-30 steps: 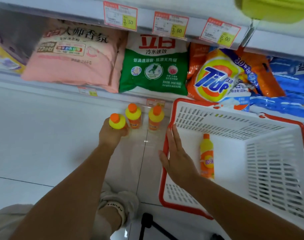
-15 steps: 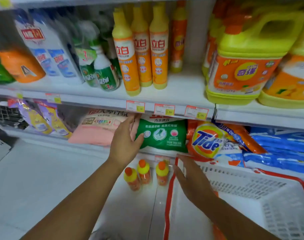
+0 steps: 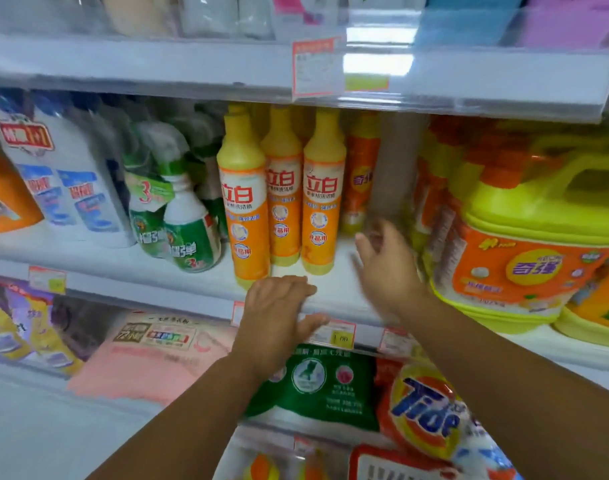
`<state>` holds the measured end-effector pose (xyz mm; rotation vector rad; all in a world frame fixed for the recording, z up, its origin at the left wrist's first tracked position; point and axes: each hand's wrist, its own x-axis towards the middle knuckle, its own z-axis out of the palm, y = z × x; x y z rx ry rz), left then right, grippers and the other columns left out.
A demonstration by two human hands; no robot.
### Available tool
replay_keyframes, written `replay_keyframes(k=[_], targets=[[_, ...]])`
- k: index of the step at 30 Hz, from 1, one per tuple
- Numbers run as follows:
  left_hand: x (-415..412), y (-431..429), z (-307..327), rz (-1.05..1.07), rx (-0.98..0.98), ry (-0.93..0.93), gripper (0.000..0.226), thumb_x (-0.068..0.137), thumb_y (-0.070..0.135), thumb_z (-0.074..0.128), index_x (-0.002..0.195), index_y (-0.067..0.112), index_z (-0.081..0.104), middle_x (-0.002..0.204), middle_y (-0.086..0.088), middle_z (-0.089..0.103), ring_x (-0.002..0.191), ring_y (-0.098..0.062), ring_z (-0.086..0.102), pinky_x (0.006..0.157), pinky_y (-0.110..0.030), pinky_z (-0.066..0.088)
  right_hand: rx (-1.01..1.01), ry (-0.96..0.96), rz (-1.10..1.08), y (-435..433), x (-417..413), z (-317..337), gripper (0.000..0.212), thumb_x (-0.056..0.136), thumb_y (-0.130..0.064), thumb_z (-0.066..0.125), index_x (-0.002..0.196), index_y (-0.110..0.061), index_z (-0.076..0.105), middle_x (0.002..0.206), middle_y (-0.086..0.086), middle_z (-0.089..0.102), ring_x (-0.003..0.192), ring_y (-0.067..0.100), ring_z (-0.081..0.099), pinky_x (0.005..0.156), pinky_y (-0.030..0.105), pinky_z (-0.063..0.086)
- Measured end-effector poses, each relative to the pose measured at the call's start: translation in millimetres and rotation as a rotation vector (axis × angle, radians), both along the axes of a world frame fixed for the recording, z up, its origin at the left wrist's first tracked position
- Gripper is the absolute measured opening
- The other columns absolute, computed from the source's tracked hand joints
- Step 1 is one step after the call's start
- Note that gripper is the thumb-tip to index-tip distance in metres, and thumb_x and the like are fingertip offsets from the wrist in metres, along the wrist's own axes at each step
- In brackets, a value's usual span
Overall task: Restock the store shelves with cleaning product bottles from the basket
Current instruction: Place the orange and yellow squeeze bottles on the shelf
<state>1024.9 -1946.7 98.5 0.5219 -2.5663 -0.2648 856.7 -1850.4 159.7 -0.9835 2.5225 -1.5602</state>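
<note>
A bare gap on the shelf (image 3: 337, 285) is bounded by yellow bottles (image 3: 322, 202), a big jug (image 3: 538, 244) and, behind, an orange bottle (image 3: 360, 178).

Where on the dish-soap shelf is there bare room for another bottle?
Bare shelf lies between the rightmost yellow dish-soap bottle and the yellow-green jug, around the right hand; an orange bottle stands behind it. Left, spray bottles crowd together.
</note>
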Motion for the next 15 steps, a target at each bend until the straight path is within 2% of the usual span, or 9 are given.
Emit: replay_keyframes(k=[2,4,7,10,11,14,15], targets=[[-3,-1,-6,0.008,-0.038,0.014,0.062,0.085,0.071,0.036,0.121,0.028,0.063,0.123,0.006,0.064,0.112,-0.020,0.053,0.098,-0.033,0.025,-0.055,-0.032,-0.067,-28,-21,-6,0.052,0.098,-0.019,0.056,0.147,-0.012,0.039,0.138,0.015,0.055,0.124,0.033,0.054,0.102,0.036,0.043],[-4,-3,-7,0.027,-0.067,0.000,0.061,0.086,0.071,0.034,0.120,0.030,0.062,0.123,0.008,0.063,0.110,-0.017,0.054,0.096,-0.033,0.025,-0.057,-0.088,-0.076,-48,-38,-9,0.062,0.099,-0.019,0.056,0.153,-0.011,0.027,0.152,0.015,0.042,0.136,0.031,0.044,0.111,0.035,0.035],[-4,-3,-7,0.028,-0.061,-0.026,0.060,0.087,0.071,0.031,0.122,0.032,0.061,0.124,0.011,0.062,0.110,-0.015,0.053,0.095,-0.030,0.024,-0.118,-0.230,-0.010,-69,-58,-11,0.077,0.096,-0.028,0.059,0.157,-0.018,0.015,0.162,0.003,0.024,0.147,0.024,0.028,0.120,0.038,0.025],[-3,-3,-8,0.024,-0.069,-0.039,0.057,0.087,0.069,0.033,0.122,0.033,0.059,0.124,0.012,0.062,0.109,-0.013,0.054,0.092,-0.029,0.025,-0.202,-0.299,-0.016,-82,-70,-10,0.097,0.075,-0.051,0.063,0.157,-0.027,0.017,0.159,0.002,0.033,0.143,0.026,0.037,0.117,0.042,0.034],[-4,-3,-9,0.027,-0.089,-0.030,0.055,0.087,0.069,0.034,0.122,0.033,0.059,0.123,0.013,0.062,0.108,-0.013,0.055,0.092,-0.028,0.024,-0.183,-0.285,-0.019,-84,-72,-8,0.094,0.075,-0.052,0.065,0.156,-0.028,0.022,0.156,0.002,0.040,0.139,0.026,0.042,0.114,0.039,0.036],[-3,-4,-9,0.020,-0.087,-0.013,0.054,0.089,0.068,0.035,0.120,0.032,0.059,0.121,0.011,0.062,0.106,-0.015,0.055,0.092,-0.028,0.025,-0.121,-0.192,-0.093,-79,-72,-5,0.062,0.091,-0.024,0.065,0.147,-0.022,0.039,0.139,0.008,0.058,0.123,0.032,0.055,0.097,0.034,0.044],[-3,-4,-9,0.011,-0.086,-0.011,0.055,0.090,0.068,0.034,0.121,0.031,0.059,0.122,0.010,0.061,0.106,-0.015,0.054,0.093,-0.028,0.024,-0.118,-0.175,-0.116,-74,-68,-4,0.056,0.092,-0.021,0.064,0.144,-0.018,0.042,0.134,0.010,0.060,0.119,0.033,0.057,0.092,0.034,0.045]])
